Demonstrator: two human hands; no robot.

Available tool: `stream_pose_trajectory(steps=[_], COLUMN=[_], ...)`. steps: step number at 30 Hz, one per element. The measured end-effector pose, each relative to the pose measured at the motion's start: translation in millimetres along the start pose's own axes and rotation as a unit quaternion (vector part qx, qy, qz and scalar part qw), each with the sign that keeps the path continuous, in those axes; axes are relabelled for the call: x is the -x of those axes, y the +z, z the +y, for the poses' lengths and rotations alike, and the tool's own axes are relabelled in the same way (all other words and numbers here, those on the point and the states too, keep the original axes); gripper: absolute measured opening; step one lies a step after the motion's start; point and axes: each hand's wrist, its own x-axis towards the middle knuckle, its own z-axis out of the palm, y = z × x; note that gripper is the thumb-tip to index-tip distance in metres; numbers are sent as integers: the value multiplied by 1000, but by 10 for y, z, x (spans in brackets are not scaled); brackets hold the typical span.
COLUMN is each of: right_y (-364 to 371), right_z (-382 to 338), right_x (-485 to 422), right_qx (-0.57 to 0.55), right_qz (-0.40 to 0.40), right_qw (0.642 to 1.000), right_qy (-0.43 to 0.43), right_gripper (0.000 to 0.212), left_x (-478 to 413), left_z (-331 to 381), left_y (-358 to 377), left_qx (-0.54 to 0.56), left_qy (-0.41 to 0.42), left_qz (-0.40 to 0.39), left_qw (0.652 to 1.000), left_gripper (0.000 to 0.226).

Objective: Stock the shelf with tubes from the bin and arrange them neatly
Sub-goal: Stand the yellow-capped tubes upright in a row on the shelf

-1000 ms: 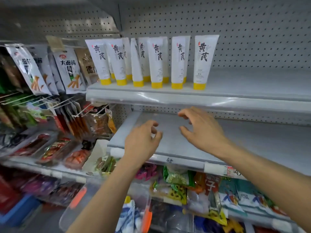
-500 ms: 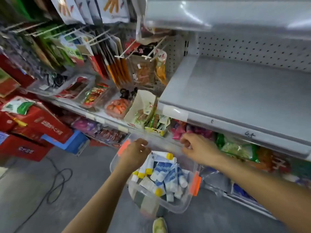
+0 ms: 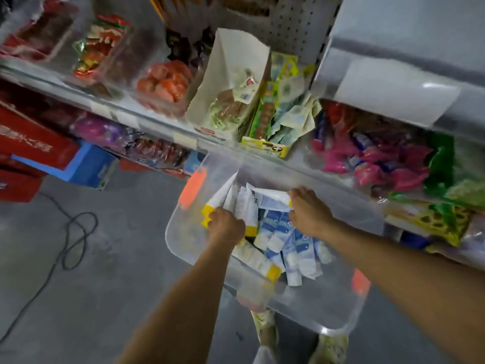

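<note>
A clear plastic bin point(image 3: 338, 308) with orange latches sits low in front of the shelving and holds several tubes. Some are white with yellow caps, others white and blue point(image 3: 278, 232). My left hand point(image 3: 225, 228) is inside the bin, closed around white yellow-capped tubes point(image 3: 223, 195) that point up and away. My right hand point(image 3: 308, 212) is also in the bin, fingers closed on a white tube point(image 3: 269, 198) lying across the pile. The grey shelf point(image 3: 409, 48) is at the upper right; only its front edge shows.
Snack packets fill the lower shelves: an open cardboard box point(image 3: 231, 82) and a yellow box point(image 3: 270, 148) just behind the bin, pink and green bags point(image 3: 380, 164) to the right. Red cartons point(image 3: 31, 151) and a black cable point(image 3: 76, 240) lie on the grey floor at left.
My view dropped from the upper shelf of standing tubes to the bin. Both hands came down from the shelf into the bin and closed on tubes.
</note>
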Motion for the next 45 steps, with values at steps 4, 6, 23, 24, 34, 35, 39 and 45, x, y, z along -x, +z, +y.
stream_pose_trajectory(steps=[4,6,23,24,34,35,39,45], right_y=[275,380,230,186,-629,-731,-1069,-1652], right_z=[-9,-42,45,110,739,817,1260,1831], right_x=[-214,-267,370,506,2040,2207,2810,3784], right_qx=[39,65,-535,-557,-454,-422,-335,-395], right_qz=[-2,-7,-182,-193,-104,-75,-3,-26], right_qw=[999,997,808,794,884,902,937,907], right_qy=[20,36,168,148,-40,-54,-96,-147], right_gripper=[49,48,17,15,25,33,66,34], left_x=[-17,-64,186,321,2164,2366,3062,4221], left_z=[66,9,-120,-80,780,891,1243,1813], left_y=[218,302,65,36,-66,-47,34,-37], left_qx=[-66,-128,-11,47,502,517,548,555], left_qy=[-35,-5,36,41,74,88,115,228], left_qz=[77,108,12,23,-10,-8,13,5], left_qw=[994,986,999,998,862,851,829,800], left_gripper=[59,71,43,38,68,73,82,40])
